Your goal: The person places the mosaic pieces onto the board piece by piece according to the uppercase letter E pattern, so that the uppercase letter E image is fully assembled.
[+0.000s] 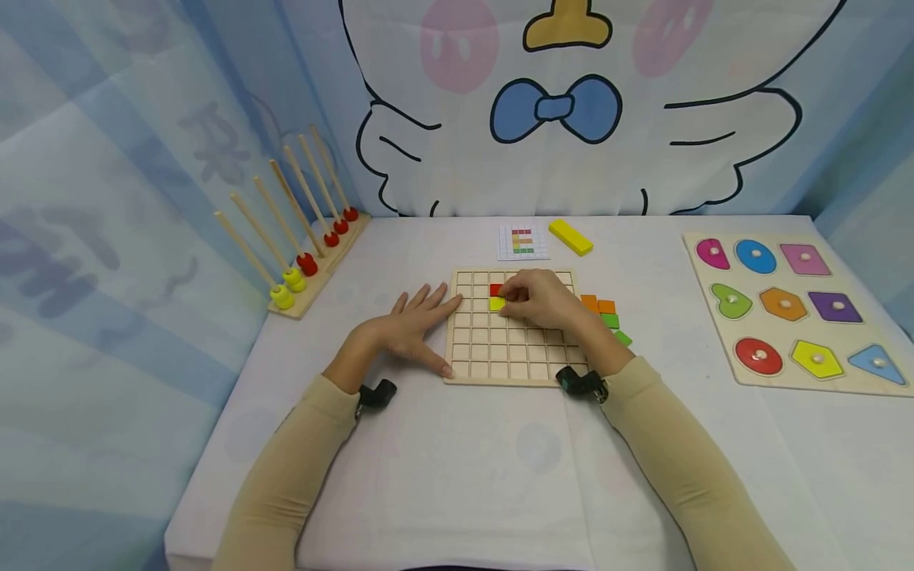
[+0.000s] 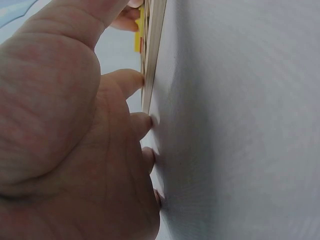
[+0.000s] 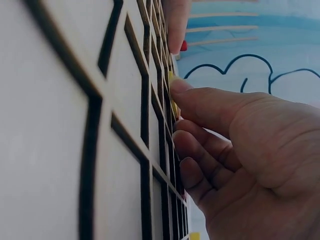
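Observation:
A wooden grid board [image 1: 478, 384] lies flat in the middle of the table. My left hand [image 1: 408, 327] is spread at its left side, with the thumb at the lower corner and the index fingertip at the left edge. Over the upper part of the board, my right hand [image 1: 546, 300] pinches a small yellow square tile [image 1: 497, 304] between thumb and curled fingers. In the right wrist view the thumb tip presses the yellow tile [image 3: 174, 102] close to the grid. Just above it, a red tile [image 1: 495, 290] shows in the grid, partly covered by the fingers.
Loose orange tiles [image 1: 606, 307] and green tiles [image 1: 610, 321] lie beside the board's right edge. Behind it are a printed pattern card [image 1: 524, 254] and a yellow bar [image 1: 571, 237]. A peg stand with beads [image 1: 324, 274] stands left, a shape puzzle [image 1: 771, 313] right.

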Tool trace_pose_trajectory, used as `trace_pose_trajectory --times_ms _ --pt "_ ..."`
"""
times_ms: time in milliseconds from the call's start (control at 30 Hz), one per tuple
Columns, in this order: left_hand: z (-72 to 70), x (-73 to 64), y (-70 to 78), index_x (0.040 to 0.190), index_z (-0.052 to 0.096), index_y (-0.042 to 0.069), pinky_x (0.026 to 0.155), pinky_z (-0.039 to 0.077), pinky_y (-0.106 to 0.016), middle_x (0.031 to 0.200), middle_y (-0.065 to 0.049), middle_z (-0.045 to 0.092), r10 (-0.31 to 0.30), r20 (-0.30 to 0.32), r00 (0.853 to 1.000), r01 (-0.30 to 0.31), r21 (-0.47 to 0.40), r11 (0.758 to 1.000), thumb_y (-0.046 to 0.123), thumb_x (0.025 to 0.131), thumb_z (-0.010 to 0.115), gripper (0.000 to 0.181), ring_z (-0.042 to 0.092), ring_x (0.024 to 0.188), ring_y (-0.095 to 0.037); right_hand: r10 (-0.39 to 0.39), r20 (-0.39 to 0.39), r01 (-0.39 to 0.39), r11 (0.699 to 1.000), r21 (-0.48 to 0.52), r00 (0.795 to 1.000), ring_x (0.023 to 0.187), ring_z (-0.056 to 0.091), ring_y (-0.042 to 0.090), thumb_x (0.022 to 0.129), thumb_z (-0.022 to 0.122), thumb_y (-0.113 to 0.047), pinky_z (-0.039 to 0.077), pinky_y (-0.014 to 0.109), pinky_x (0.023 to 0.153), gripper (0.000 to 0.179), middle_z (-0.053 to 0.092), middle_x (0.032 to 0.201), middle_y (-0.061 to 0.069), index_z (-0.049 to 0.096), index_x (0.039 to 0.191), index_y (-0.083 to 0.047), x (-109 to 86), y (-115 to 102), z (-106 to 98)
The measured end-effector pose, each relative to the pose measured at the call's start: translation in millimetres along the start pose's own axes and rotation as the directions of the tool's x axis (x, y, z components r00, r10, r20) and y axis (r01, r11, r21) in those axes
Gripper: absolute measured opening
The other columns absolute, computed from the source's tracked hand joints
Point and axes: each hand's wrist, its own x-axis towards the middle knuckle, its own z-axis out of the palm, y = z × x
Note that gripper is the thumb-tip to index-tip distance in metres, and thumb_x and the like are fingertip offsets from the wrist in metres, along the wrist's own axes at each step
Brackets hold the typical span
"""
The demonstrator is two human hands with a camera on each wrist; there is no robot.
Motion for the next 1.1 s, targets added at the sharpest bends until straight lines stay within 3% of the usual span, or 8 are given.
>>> trace_pose_trajectory --times_ms 333,500,800,1100 --pt "-1.1 0.4 -0.2 0.169 0.0 0.032 0.126 -0.013 -0.061 0.175 -0.003 -0.017 0.003 -0.004 1.0 -0.003 -0.004 1.0 0.074 0.072 0.082 0.134 -0.022 0.161 -0.029 0.044 -0.051 -0.041 0.997 0.06 0.998 0.086 0.057 0.024 0.094 0.079 -0.019 0.047 0.035 0.076 0.024 0.068 0.097 0.005 0.077 0.117 -0.01 -4.7 -4.6 -9.9" --pt "-1.3 0.6 -0.1 0.168 0.0 0.032 0.126 -0.013 -0.061 0.175 -0.003 -0.017 -0.002 -0.004 1.0 0.002 -0.002 1.0 0.074 0.071 0.082 0.134 -0.022 0.161 -0.029 0.025 -0.085 -0.019 0.997 0.073 0.996 0.088 0.058 0.024 0.094 0.079 -0.018 0.048 0.033 0.078 0.028 0.071 0.102 0.007 0.077 0.12 -0.008 -8.5 -5.2 -17.4" --pt "-0.2 0.5 0.1 0.168 0.001 0.032 0.127 -0.013 -0.061 0.175 -0.003 -0.016 -0.007 -0.01 1.0 0.007 -0.002 1.0 0.073 0.071 0.083 0.135 -0.021 0.161 -0.029 -0.013 -0.197 0.04 0.99 0.134 0.98 0.088 0.058 0.024 0.096 0.077 -0.018 0.046 0.025 0.073 0.028 0.071 0.106 0.011 0.075 0.12 -0.003 -20.9 6.7 -29.0" --pt "0.8 0.2 0.3 0.169 0.001 0.032 0.127 -0.013 -0.061 0.175 -0.003 -0.016 -0.005 -0.015 1.0 0.005 -0.006 1.0 0.073 0.071 0.083 0.134 -0.021 0.161 -0.029 0.042 -0.244 -0.017 0.994 0.104 0.969 0.088 0.057 0.025 0.096 0.077 -0.016 0.046 0.022 0.071 0.027 0.073 0.111 0.013 0.076 0.12 -0.004 -38.3 21.5 -47.7"
